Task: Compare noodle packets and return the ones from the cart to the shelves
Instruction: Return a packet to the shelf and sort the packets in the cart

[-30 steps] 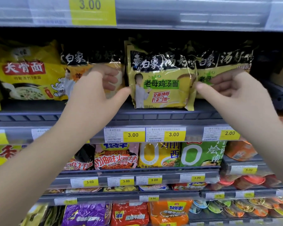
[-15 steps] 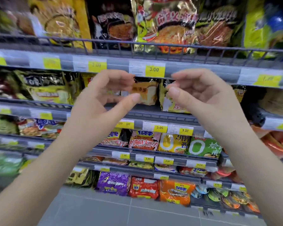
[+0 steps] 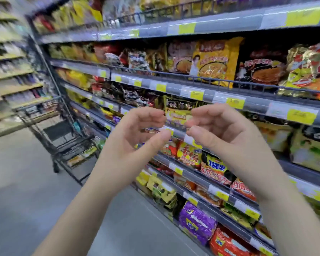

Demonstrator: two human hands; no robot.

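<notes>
Pulled back, fingers (image 3: pixel 150 115) hover before shelved packet (image 3: pixel 177 114).

Saw noodle packets (image 3: pixel 216 61) wrapped in glossy, crinkled plastic film, with foil-like glints on those at far right. Found the shelves (image 3: pixel 257 105) made of grey painted metal, smooth and faintly shiny, edged with thin dark wire rails (image 3: pixel 174 73). Noted price labels (image 3: pixel 301 116) of matt yellow and white paper behind clear plastic strips. Made out the cart (image 3: pixel 67 145) as dark metal wire, blurred. Saw a smooth grey floor (image 3: pixel 26 191) with a dull sheen.
</notes>
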